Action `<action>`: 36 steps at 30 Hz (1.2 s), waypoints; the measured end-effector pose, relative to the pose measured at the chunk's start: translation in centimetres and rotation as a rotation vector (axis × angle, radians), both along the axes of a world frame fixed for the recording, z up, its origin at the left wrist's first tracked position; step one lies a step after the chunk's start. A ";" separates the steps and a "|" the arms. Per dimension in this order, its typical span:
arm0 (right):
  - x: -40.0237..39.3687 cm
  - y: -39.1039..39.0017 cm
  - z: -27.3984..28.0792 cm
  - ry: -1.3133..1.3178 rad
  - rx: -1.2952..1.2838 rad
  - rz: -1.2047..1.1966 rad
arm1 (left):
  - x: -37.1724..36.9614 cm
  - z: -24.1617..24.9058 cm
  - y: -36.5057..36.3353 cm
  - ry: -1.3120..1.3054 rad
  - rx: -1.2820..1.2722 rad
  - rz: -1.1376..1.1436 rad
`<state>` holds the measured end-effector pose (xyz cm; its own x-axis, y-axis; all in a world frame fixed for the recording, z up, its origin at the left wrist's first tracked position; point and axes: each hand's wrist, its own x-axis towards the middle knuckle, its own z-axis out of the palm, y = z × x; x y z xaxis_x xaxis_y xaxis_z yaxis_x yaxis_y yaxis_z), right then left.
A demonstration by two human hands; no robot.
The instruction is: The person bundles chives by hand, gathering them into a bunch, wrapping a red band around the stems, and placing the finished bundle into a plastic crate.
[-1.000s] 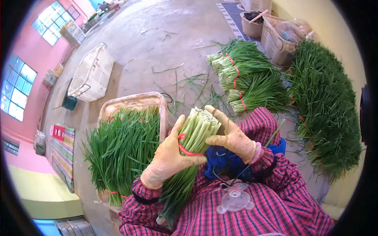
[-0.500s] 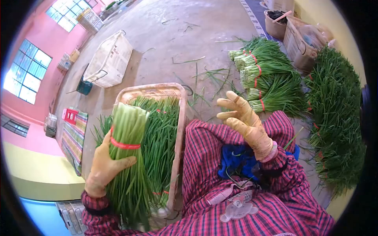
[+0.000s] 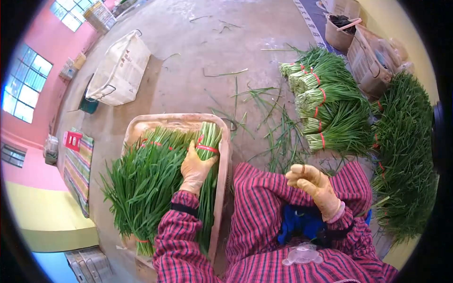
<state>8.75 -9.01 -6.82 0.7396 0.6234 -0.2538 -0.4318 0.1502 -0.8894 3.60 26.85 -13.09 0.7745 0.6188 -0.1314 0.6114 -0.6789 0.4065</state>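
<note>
Pink walls are standing past the floor. A striped sleeve is hiding some leaves. Inside the crate's right side, the left hand is curling partly closed around a green bunch. The right hand is hovering half open, empty.

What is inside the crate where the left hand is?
Green leafy bundles, some showing red bands; the left hand holds one. Their leaves hide the bottom of the crate.
</note>
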 end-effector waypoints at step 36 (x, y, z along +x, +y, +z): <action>18.1 -15.8 -19.1 -0.555 -1.047 0.030 | 0.3 -7.0 -0.6 -0.280 -0.162 -0.211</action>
